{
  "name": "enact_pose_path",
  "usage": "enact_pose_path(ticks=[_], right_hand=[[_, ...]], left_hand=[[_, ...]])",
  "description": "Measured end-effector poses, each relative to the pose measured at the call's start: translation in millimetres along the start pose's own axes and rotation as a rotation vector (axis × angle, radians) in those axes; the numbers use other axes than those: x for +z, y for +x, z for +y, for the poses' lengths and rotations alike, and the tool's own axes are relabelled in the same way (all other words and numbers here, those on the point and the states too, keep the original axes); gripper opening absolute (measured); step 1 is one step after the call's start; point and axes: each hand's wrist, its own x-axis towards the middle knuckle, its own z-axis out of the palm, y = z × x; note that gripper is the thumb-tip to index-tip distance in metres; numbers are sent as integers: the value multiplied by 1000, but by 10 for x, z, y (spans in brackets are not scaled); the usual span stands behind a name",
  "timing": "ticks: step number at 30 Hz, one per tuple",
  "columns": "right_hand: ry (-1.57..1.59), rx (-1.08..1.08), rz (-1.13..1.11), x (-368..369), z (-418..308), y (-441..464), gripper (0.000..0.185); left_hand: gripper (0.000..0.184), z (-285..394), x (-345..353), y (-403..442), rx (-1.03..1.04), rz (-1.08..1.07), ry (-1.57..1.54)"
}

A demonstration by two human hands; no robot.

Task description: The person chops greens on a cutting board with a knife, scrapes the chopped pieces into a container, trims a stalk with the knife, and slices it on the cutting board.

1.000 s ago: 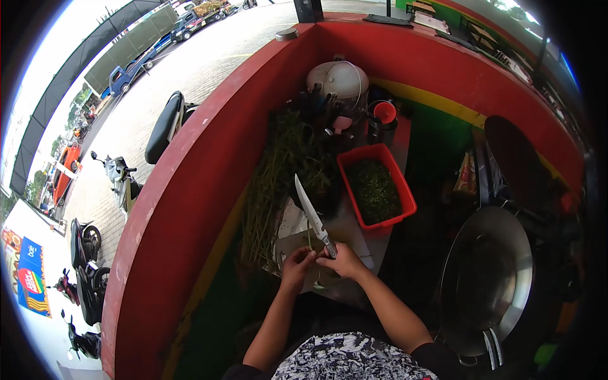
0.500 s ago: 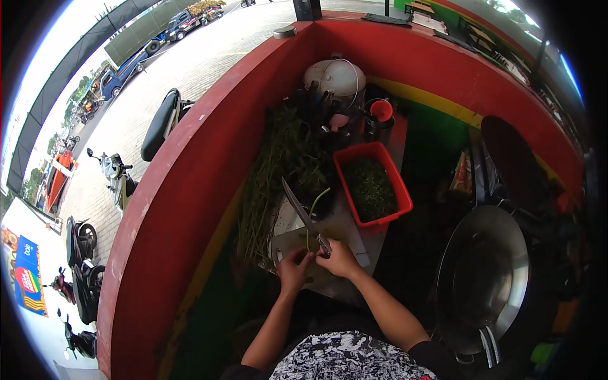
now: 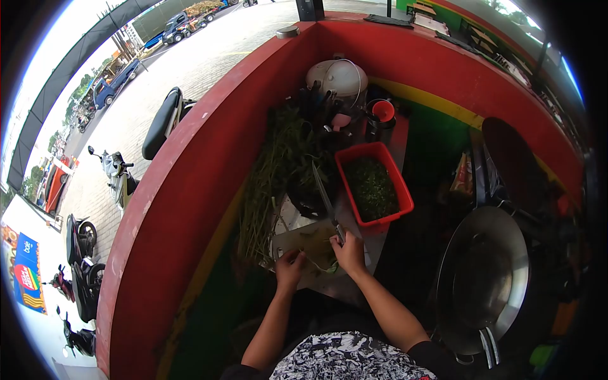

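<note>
My right hand (image 3: 349, 252) is closed around the handle of a long kitchen knife (image 3: 324, 195), whose blade points up and away from me. To its left, my left hand (image 3: 290, 269) is pinched at the end of a thin, pale green strand (image 3: 315, 262) that hangs toward the right hand. Both hands are over a cutting board (image 3: 294, 240) with small green bits on it. Just beyond the board lies a heap of long leafy green stalks (image 3: 269, 171). A red plastic tub (image 3: 408, 201) of chopped greens stands right of the knife.
A large wok (image 3: 481, 278) sits to the right. Behind the tub are a red cup (image 3: 382, 111) and a lidded pot (image 3: 345, 79). A low red wall (image 3: 190, 158) curves along the left, with parked motorbikes (image 3: 117, 174) outside it.
My right hand and the knife have moved right, away from my left hand. The upright green stalk between them is no longer there; a thin strand now hangs from my left fingers.
</note>
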Motion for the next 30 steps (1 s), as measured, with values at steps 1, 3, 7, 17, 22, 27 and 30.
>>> enact_pose_path(ticks=[1,3,7,17,22,27,30], right_hand=[[0,-1,1,-33,-11,48,19],[166,-36,164,-105,-45,157,20],[90,-62,35,-150,82,302,21],[92,-61,-244,-209,17,114,26],[279,82,-543,-242,-198,-145,29],[188,58,-487,-117,-101,-216,26],[154,58,-469,-147,-122,-216,24]], left_hand=[[42,-38,-57,20,1,0,0],[40,-72,-146,74,-69,-34,-108],[35,253,-169,-40,-81,-38,-144],[36,370,-21,-62,13,-43,-92],[36,240,53,-39,82,-21,-47],[37,186,114,-3,58,-28,12],[39,243,107,-26,-14,-156,-129]])
